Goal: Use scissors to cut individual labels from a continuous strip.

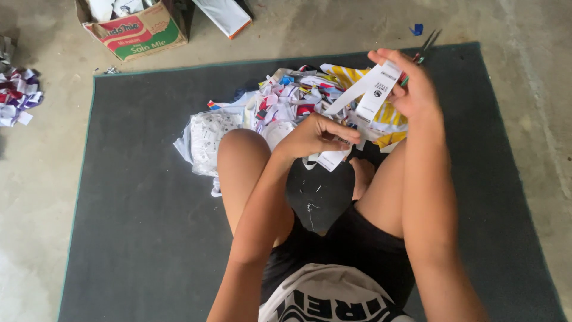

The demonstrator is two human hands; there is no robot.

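Landmark: the dark grey rectangular floor mat [149, 197], on which the person sits.

The right hand [411, 89], raised over the mat's far edge, grips scissors with dark blades [428, 43], together with the upper end of a long white printed paper strip [364, 92]. The strip's long axis slants down toward the left hand [316, 136], which sits lower, nearer the mat's centre; its fingers are curled, pinching the strip's lower end. Both hands touch the strip; the blades point away from it.

Beyond the hands, on the mat's far half, lies a loose pile of multicoloured cut paper scraps [286, 101], thin and crumpled. A printed cardboard box [140, 30] stands off the mat's far-left corner.
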